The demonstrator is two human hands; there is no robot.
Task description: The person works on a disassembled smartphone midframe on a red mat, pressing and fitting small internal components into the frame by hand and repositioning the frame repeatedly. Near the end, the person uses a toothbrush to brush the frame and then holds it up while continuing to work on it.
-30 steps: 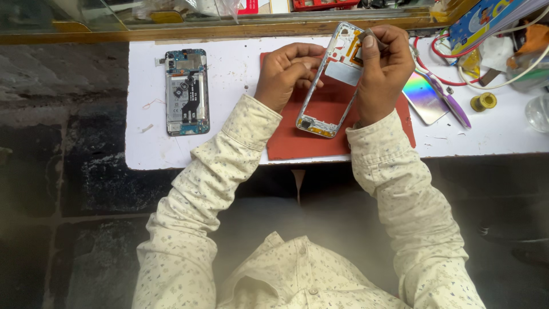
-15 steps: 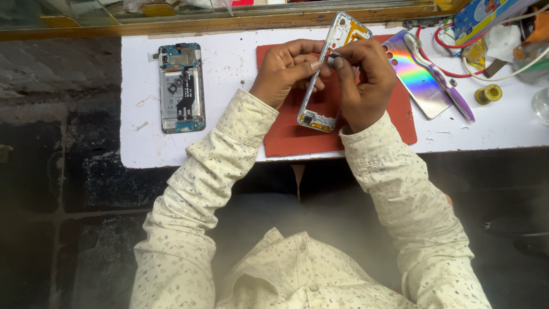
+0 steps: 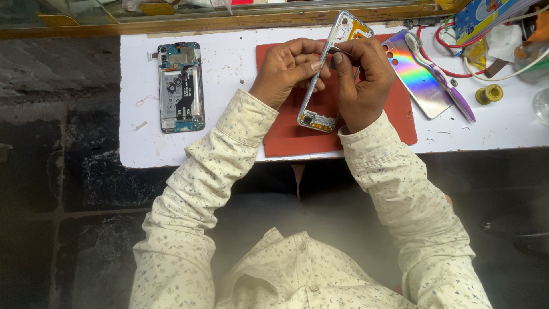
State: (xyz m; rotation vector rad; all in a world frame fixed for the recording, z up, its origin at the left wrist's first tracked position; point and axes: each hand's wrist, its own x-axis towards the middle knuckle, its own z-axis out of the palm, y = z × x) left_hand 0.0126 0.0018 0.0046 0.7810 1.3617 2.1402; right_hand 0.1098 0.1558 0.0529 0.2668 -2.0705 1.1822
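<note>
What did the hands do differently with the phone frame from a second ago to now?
The phone frame turned from nearly flat-on to edge-on. The right hand moved from its upper end to its middle, pinching a thin metal tool. The left hand kept holding the frame. The opened phone, rainbow back cover and red mat stayed put.

Two hands: left hand (image 3: pixel 286 68), right hand (image 3: pixel 363 80). One phone frame (image 3: pixel 329 74) between hands. One open phone (image 3: pixel 181 87) left of hands. One shiny back cover (image 3: pixel 416 77), one wire spool (image 3: pixel 490 94) right of hands.
</note>
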